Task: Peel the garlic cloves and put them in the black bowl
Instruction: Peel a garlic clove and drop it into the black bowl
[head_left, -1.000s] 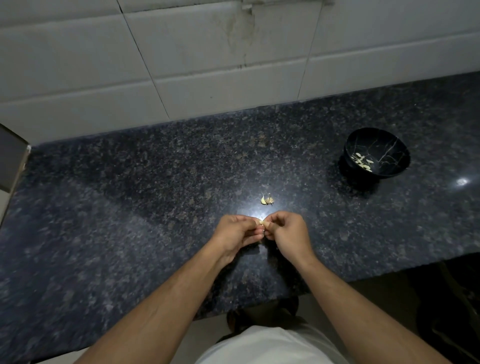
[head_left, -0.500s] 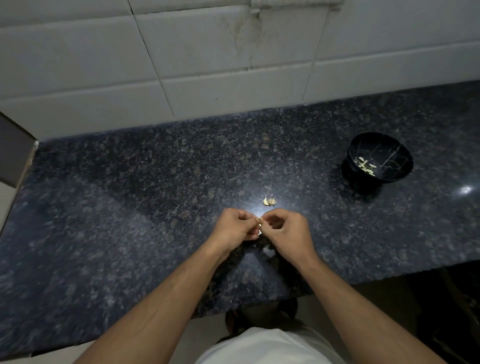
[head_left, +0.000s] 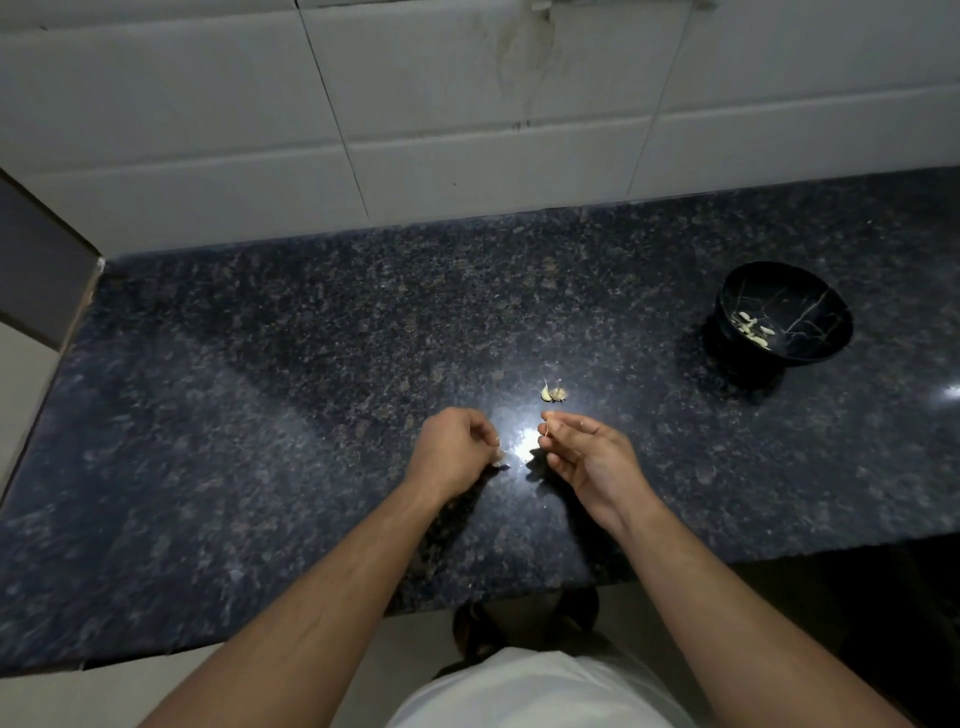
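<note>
My left hand (head_left: 457, 452) hangs low over the dark granite counter (head_left: 260, 415), fingers curled round a small garlic clove (head_left: 497, 457) that barely shows at the fingertips. A short gap to its right, my right hand (head_left: 582, 457) is palm-up, its thumb and forefinger pinching a thin strip of garlic skin (head_left: 546, 428). Just beyond the hands, a small heap of garlic pieces (head_left: 554, 392) lies on the counter. The black bowl (head_left: 826, 332) stands at the far right with several peeled cloves (head_left: 753, 327) inside.
A white tiled wall (head_left: 467, 130) rises behind the counter. At the far left a grey panel (head_left: 36, 260) meets the counter's end. The counter's front edge runs just below my wrists, with floor and a foot under it.
My hands were joined together on the clove; now they have pulled apart, the left keeping the clove and the right drawing away a strip of skin.
</note>
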